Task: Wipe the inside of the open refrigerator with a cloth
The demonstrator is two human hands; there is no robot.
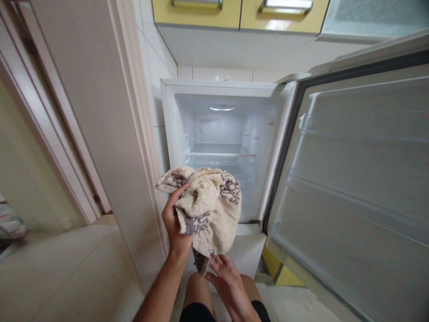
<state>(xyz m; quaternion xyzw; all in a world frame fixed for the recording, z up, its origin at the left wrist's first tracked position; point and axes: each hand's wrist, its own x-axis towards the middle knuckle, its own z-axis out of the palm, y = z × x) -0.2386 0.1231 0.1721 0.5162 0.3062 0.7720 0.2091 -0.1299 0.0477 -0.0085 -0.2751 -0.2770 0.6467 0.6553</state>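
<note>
Far left: pale door frame [117, 134], tiled floor [87, 268] at its foot. Next, left hand [174, 223], raised; fingers closed around the left side of a crumpled beige cloth [209, 197], thumb over its front. Cloth is bunched, patches of dark pattern showing, held up before the open refrigerator [219, 129] and partly hiding its lower interior; one end hangs down. Right hand [226, 273] sits lower, at that hanging end: fingers loosely curled, tips at the cloth's bottom edge. Whether they grip it, cannot tell. Behind the cloth, a clear shelf [221, 148]. Far right, refrigerator door [355, 165] swung wide.

Step in hand, as I judge it: handling the cloth, left hand carrying it, right hand tending the loose end. A next move with both hands would call for a sure right-hand hold on that end, left grip kept firm.
</note>
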